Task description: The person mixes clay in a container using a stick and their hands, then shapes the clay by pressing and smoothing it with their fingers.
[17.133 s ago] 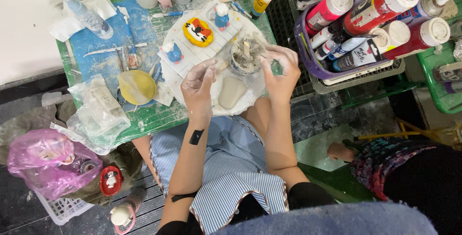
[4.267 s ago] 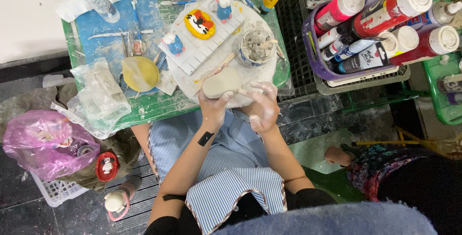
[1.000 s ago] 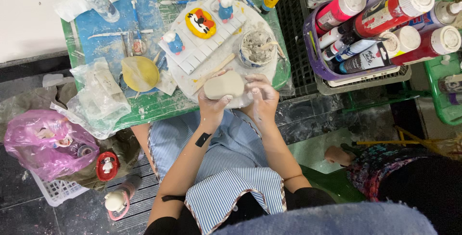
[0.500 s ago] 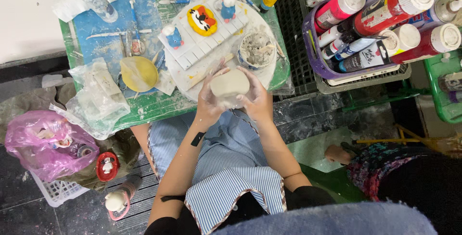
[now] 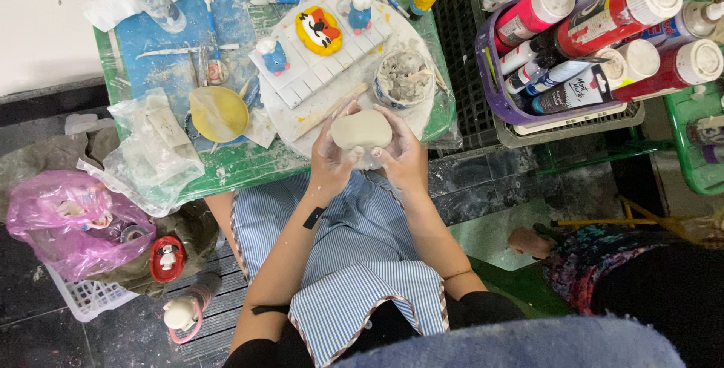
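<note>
The green table, smeared with dried clay, carries a round white board. Over its near edge, the left hand and right hand cup a smooth, pale, rounded clay lump between them, fingers closed on its sides. A clay-filled bowl sits just behind.
</note>
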